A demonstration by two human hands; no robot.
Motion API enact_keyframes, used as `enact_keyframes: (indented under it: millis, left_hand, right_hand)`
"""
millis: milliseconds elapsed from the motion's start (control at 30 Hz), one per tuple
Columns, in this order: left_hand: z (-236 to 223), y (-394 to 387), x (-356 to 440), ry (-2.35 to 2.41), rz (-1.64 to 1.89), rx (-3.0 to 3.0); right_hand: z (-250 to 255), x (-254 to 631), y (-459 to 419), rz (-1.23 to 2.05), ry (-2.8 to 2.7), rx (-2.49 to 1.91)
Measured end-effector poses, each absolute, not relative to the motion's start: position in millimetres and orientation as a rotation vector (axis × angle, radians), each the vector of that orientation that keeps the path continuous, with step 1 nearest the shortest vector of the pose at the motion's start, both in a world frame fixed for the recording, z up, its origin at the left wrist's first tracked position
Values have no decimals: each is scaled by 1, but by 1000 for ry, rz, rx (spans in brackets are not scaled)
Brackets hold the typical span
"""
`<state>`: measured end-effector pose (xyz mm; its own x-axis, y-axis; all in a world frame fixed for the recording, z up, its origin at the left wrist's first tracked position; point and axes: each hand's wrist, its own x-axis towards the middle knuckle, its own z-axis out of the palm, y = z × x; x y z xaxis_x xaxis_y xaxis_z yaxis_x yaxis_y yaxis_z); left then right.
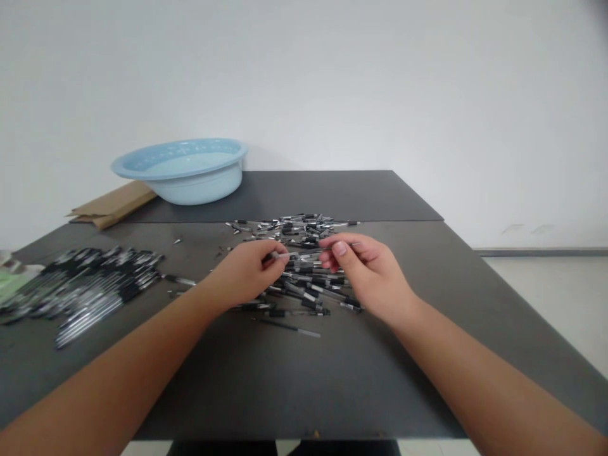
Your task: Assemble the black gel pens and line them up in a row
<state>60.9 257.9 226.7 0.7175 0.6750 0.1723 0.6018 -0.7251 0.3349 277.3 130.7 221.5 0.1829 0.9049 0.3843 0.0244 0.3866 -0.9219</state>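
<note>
My left hand (249, 272) and my right hand (363, 269) meet over the middle of a dark grey table (294, 380). Both are closed in a pinch on one thin pen part (304, 254), held level between them. Right under the hands lies a loose heap of black and clear pen parts (304, 288). One thin refill (287, 327) lies alone just in front of the heap.
A row of several assembled pens (85, 285) lies at the left. A light blue basin (183, 170) stands at the back left, next to a flat piece of cardboard (114, 204). A white wall rises behind; the table's right edge drops to a pale floor.
</note>
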Motion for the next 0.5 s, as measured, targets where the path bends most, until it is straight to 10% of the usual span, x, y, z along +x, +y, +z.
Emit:
enact_keyframes:
  millis: [500]
  left_hand:
    - [216, 248, 44, 680, 615, 2623]
  right_hand:
    - [215, 260, 108, 550, -1275, -1060]
